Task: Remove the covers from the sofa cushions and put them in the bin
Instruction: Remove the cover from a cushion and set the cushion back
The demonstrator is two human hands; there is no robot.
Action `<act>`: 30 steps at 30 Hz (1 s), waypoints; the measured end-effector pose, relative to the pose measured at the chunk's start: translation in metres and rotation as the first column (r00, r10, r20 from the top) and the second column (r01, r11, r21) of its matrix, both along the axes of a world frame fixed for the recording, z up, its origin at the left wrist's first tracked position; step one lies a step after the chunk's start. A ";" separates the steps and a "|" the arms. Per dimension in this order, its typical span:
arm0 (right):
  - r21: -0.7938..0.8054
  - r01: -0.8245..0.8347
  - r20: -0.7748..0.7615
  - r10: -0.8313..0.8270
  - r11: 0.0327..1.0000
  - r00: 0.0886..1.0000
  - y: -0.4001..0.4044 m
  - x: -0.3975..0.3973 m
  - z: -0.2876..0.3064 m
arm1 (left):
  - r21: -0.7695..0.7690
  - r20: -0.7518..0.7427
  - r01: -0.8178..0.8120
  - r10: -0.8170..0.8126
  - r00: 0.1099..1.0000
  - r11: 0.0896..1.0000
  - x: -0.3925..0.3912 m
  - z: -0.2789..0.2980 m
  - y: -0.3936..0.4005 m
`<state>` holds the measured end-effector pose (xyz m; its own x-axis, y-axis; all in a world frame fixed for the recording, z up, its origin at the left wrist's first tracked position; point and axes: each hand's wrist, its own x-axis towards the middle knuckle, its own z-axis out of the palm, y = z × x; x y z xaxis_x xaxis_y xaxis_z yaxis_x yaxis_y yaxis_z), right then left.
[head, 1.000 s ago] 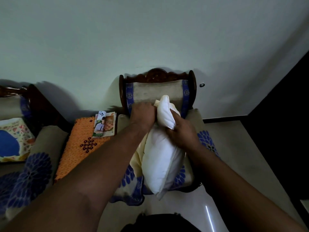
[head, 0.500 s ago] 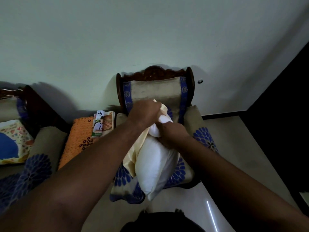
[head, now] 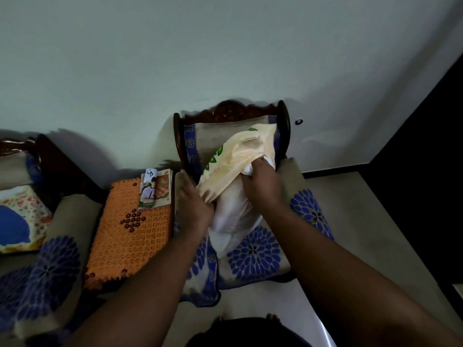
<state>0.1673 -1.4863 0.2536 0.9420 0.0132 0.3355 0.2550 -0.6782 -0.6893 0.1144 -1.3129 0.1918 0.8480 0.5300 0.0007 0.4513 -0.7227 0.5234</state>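
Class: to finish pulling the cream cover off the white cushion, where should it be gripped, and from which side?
Probably grip the cream cover at its bunched far end, coming from above the chair back; it already lies loose past the white cushion, so pulling away slides it off.

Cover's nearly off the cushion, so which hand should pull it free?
Probably the left hand: it grips the cream cover at its edge. The right hand holds the white cushion insert, steadying it on the chair.

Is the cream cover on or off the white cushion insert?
Mostly off. The cream cover is bunched at the top end of the white cushion insert, whose body below is bare.
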 end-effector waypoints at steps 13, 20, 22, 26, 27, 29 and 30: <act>0.127 -0.095 -0.450 0.143 0.987 0.881 0.004 -0.051 -0.022 | -0.818 0.013 -0.110 0.208 0.978 0.564 -0.009 0.023 -0.033; 0.292 0.126 -0.522 0.048 0.948 0.851 -0.008 -0.061 -0.063 | -0.748 0.014 0.008 0.004 1.000 0.664 -0.022 0.022 -0.053; 0.195 0.059 -0.424 0.030 0.979 0.905 -0.025 -0.050 -0.063 | -0.766 0.015 -0.009 0.031 0.999 0.643 -0.018 0.022 -0.050; 0.280 -0.100 -0.252 0.174 0.955 0.952 -0.027 -0.052 -0.070 | -0.881 -0.098 -0.085 -0.004 0.995 0.465 -0.016 0.024 -0.045; 0.308 -0.095 -0.229 0.170 0.947 0.958 -0.020 -0.057 -0.074 | -0.890 -0.117 -0.096 -0.018 0.993 0.446 -0.017 0.024 -0.044; 0.315 0.013 -0.242 0.067 0.949 0.968 -0.012 -0.063 -0.076 | -0.898 -0.137 -0.111 -0.029 0.990 0.427 -0.017 0.028 -0.044; 0.281 0.089 -0.257 -0.014 0.956 0.966 -0.011 -0.064 -0.075 | -0.902 -0.143 -0.120 -0.024 0.989 0.414 -0.016 0.030 -0.042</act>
